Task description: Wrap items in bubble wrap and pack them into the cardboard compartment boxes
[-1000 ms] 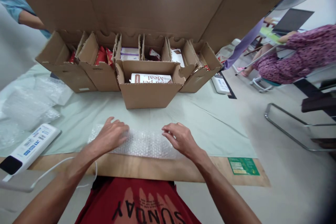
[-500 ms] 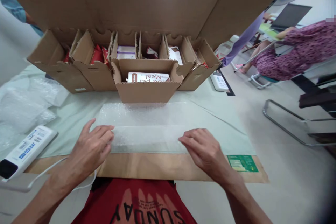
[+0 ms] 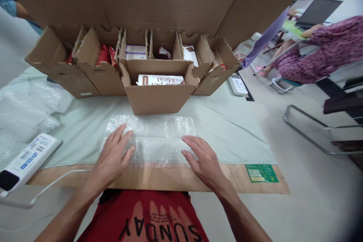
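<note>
A clear bubble wrap sheet [image 3: 153, 136] lies spread flat on the pale green table cover, just in front of me. My left hand [image 3: 113, 157] rests flat on its left edge with fingers stretched out. My right hand [image 3: 202, 159] lies flat on its right edge, fingers also extended. Neither hand holds anything. Directly behind the sheet stands an open cardboard box [image 3: 157, 96] with a white and brown "Meal" packet [image 3: 160, 80] inside.
A row of open cardboard bins [image 3: 93, 72] with red and white packets stands behind, under a big cardboard flap. A white corded device [image 3: 27, 159] and loose plastic wrap [image 3: 25, 113] lie at left. Another person sits at right [image 3: 317, 56]. A green label [image 3: 262, 173] sits on the table edge.
The bubble wrap, bunched under my hands a second ago, was unfolded away from me and now lies flat. Both hands went from pinching its edges to pressing flat on it.
</note>
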`<state>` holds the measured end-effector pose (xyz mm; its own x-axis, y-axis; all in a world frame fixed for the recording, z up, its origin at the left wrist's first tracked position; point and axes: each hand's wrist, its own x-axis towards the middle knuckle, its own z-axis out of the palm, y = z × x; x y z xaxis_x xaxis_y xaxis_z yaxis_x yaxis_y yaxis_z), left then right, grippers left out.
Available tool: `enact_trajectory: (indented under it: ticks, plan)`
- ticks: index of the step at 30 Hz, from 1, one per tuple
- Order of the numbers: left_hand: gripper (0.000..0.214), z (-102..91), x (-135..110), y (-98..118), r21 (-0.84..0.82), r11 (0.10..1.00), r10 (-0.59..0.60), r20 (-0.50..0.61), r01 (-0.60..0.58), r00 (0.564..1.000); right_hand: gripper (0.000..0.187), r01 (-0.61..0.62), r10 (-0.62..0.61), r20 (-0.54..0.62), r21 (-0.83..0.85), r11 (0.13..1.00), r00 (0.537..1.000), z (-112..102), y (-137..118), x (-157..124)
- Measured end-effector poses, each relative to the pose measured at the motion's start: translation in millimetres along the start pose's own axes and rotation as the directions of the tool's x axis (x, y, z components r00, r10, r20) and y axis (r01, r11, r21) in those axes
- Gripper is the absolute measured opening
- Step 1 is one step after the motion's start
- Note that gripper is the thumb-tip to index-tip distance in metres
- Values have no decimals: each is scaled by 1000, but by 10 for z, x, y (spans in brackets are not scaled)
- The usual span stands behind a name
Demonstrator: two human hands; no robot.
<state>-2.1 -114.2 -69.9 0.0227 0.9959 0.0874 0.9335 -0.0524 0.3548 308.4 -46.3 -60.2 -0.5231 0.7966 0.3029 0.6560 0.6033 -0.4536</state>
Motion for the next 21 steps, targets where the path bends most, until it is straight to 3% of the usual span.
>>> enact_trajectory:
  ticks: [2, 4, 7, 9, 16, 21]
  plan:
    - [59, 228, 199, 254, -38, 999, 5, -91, -8, 996, 47, 39, -36, 50, -67, 997, 998, 269, -98, 339]
    - [65, 460, 361, 414, -26, 1000, -16, -108, 13, 994, 57, 29, -11, 150, -116, 993, 989, 589, -180, 618]
    - [63, 693, 464, 395, 69, 997, -23, -33, 26, 999, 62, 37, 11, 286, -160, 986, 958, 962, -206, 774]
    - [62, 748, 442, 273, 97, 995, -22, -9, 23, 1000, 63, 34, 30, 313, -197, 980, 949, 1056, -143, 722]
    - [65, 638, 239, -142, 221, 962, -141, -91, 158, 986, 69, -131, 212, 173, -388, 912, 962, 835, 317, 313]
    - [69, 491, 77, -372, 233, 917, -288, -176, 324, 941, 64, -222, 254, 11, -448, 866, 967, 624, 655, 29]
